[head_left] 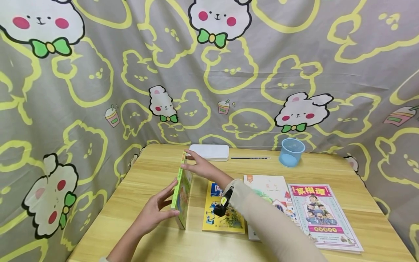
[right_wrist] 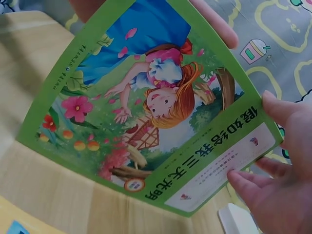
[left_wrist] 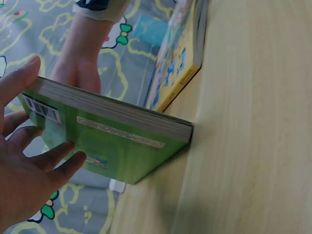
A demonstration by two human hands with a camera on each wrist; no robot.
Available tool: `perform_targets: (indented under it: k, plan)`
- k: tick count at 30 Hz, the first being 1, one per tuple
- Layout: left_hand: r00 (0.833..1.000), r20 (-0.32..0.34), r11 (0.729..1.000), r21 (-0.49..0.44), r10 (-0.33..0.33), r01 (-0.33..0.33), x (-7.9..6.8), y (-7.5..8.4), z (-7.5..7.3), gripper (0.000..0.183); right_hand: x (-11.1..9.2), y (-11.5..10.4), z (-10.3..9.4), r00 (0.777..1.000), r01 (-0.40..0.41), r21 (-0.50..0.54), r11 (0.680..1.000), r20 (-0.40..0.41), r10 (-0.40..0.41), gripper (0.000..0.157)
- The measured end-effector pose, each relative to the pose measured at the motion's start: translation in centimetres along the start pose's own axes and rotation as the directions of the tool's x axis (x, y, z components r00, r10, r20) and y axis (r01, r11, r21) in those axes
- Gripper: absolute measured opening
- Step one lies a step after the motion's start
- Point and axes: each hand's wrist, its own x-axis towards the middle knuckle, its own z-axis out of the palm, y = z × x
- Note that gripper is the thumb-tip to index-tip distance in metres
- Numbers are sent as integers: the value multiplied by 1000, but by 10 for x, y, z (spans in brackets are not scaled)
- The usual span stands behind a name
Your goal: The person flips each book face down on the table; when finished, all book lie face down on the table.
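A green picture book (head_left: 184, 196) stands upright on its edge on the wooden table, both hands on it. My left hand (head_left: 154, 211) grips its near end, thumb on the front cover and fingers spread along the back cover, which shows a barcode in the left wrist view. At the far upper corner my right hand (head_left: 204, 169) holds the book between thumb and fingers. The right wrist view shows the front cover (right_wrist: 161, 97), with a girl in a blue skirt among flowers. In that view, part of the left hand (right_wrist: 217, 22) shows beyond the opposite edge.
Right of the green book lie a yellow book (head_left: 226, 223), a white book (head_left: 265, 183) partly covered by the right sleeve, and a pink book (head_left: 315, 213). Behind are a white case (head_left: 209, 153), a pencil (head_left: 250, 158) and a blue mesh cup (head_left: 290, 154), before a patterned curtain (head_left: 235, 87).
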Motion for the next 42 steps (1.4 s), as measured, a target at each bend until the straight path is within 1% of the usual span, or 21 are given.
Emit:
perform_targets:
  k: [3, 8, 12, 16, 18, 21, 25, 29, 34, 40, 42]
  plan:
    - [1000, 3, 999, 48, -2, 1, -2, 1, -4, 87, 0, 2, 4, 1000, 2, 104, 995, 21, -4, 77]
    - [1000, 23, 993, 121, -4, 1, -2, 3, -12, 90, 0, 2, 10, 999, -17, 258, 966, 52, 3, 79]
    - [999, 47, 989, 149, -9, 2, -2, 5, -15, 90, -1, 4, 13, 998, -44, 323, 945, 59, 27, 78]
    - [998, 60, 987, 159, -11, 2, -2, 6, -15, 90, -3, 8, 14, 997, -60, 353, 934, 62, 40, 77]
    - [998, 59, 987, 162, -5, -4, -1, 5, -12, 90, -3, 10, 13, 997, -59, 344, 937, 60, 41, 77]
    - [999, 46, 989, 148, -16, 9, 0, 3, -7, 90, -4, 15, 8, 998, -53, 314, 948, 59, 36, 79]
    - [998, 15, 989, 138, -59, 56, 3, -1, 3, 94, -8, 19, 0, 998, -49, 231, 972, 51, 38, 80]
    - [998, 1, 989, 130, -69, 69, 6, -5, 12, 101, -13, 22, -7, 999, -39, 145, 989, 38, 33, 80]
    - [998, 8, 989, 136, -58, 57, 8, -13, 18, 102, -18, 27, -14, 999, -36, 102, 994, 40, 32, 81]
    - [992, 25, 977, 182, -121, 115, 8, -18, 23, 102, -24, 31, -19, 998, -44, 24, 999, 39, 43, 82]
    - [991, 34, 974, 192, -127, 118, 8, -21, 24, 102, -26, 34, -20, 998, -49, 8, 999, 35, 49, 82]
